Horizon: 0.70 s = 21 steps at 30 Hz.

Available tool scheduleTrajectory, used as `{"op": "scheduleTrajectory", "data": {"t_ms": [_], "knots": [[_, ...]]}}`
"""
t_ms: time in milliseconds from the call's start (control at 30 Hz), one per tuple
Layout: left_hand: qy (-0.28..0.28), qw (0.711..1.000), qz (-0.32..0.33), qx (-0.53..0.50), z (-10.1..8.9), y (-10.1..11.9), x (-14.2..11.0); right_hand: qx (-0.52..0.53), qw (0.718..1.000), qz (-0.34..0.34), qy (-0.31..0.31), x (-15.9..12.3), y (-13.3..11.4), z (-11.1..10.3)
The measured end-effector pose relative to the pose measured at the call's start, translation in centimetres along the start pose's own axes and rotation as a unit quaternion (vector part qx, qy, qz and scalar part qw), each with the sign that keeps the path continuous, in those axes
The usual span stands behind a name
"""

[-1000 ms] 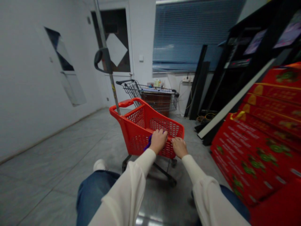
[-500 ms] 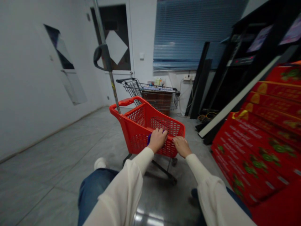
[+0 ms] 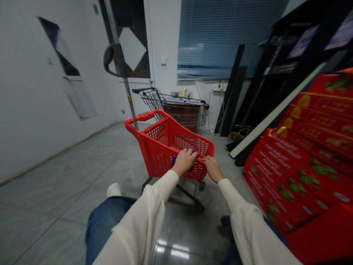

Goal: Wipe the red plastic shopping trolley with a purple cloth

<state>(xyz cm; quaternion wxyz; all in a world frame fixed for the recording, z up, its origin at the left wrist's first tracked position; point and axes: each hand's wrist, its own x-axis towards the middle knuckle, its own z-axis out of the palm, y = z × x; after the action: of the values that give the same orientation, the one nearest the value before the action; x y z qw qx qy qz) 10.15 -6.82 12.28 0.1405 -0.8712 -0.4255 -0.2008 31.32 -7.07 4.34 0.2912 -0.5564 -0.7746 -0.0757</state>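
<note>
A red plastic shopping cart [image 3: 157, 162] with perforated sides stands before me on a dark wheeled frame. My left hand [image 3: 186, 161] is closed over a purple cloth [image 3: 174, 160] and presses it against the cart's near upper rim. Most of the cloth is hidden under the palm and fingers. Just to the right, my right hand [image 3: 213, 168] grips the rim near the cart's front corner, its fingers bent over the edge. A small gap separates the two hands.
Behind the red cart stands a black wire cart [image 3: 182, 106] near a brown cabinet [image 3: 182, 116]. A metal pole with a grey handle [image 3: 120, 60] rises by the red cart's handle. Stacked red boxes [image 3: 298, 176] and a leaning white board [image 3: 275, 110] occupy the right.
The view has shifted slightly, so the cart appears a little further left and higher. Relative to the rim, my left hand with the purple cloth has slid slightly right. My right hand stays at the corner.
</note>
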Motion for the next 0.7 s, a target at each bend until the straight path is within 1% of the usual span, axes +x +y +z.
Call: {"op": "scheduleTrajectory", "data": {"t_ms": [33, 67, 133, 167, 200, 267, 367, 400, 467, 500, 600, 633, 700], "knots": [[-0.004, 1.000, -0.010, 0.000, -0.3, -0.7, 0.1, 0.008, 1.000, -0.011, 0.020, -0.1, 0.3, 0.2], [-0.005, 0.999, -0.036, 0.003, -0.5, -1.6, 0.2, 0.013, 0.999, -0.020, 0.033, -0.2, 0.6, 0.5], [0.000, 0.994, -0.110, 0.013, -0.9, -2.9, 0.3, 0.016, 0.999, -0.033, 0.034, -0.3, 0.9, 1.1], [0.003, 0.991, -0.136, 0.017, -0.9, -3.1, 0.4, 0.015, 0.999, -0.037, 0.030, -0.3, 0.8, 1.4], [0.005, 0.989, -0.146, 0.020, -0.8, -2.9, 0.5, 0.013, 0.999, -0.037, 0.026, -0.3, 0.7, 1.7], [0.005, 0.992, -0.121, 0.017, -0.2, -1.3, 0.6, 0.013, 0.999, -0.028, 0.026, -0.2, 0.5, 2.2], [-0.006, 0.999, -0.035, -0.010, 0.5, 1.7, 0.8, 0.029, 0.999, -0.011, 0.040, -0.2, 0.2, 2.5], [-0.013, 1.000, -0.009, -0.018, 0.5, 2.1, 0.9, 0.036, 0.998, -0.009, 0.043, -0.2, 0.2, 2.4], [-0.023, 0.999, 0.014, -0.024, 0.2, 1.6, 0.9, 0.050, 0.998, -0.009, 0.043, -0.3, 0.3, 2.3], [-0.025, 0.999, 0.003, -0.022, -0.1, 0.7, 0.9, 0.055, 0.998, -0.010, 0.041, -0.3, 0.4, 2.2], [-0.007, 0.996, -0.086, -0.001, -0.6, -2.0, 0.5, 0.059, 0.998, -0.014, 0.036, -0.2, 0.5, 2.2], [0.001, 0.994, -0.109, 0.004, -0.6, -2.4, 0.3, 0.058, 0.998, -0.013, 0.035, -0.1, 0.4, 2.3], [0.012, 0.993, -0.121, 0.008, -0.3, -1.9, 0.2, 0.057, 0.998, -0.006, 0.032, -0.1, 0.3, 2.6]]}}
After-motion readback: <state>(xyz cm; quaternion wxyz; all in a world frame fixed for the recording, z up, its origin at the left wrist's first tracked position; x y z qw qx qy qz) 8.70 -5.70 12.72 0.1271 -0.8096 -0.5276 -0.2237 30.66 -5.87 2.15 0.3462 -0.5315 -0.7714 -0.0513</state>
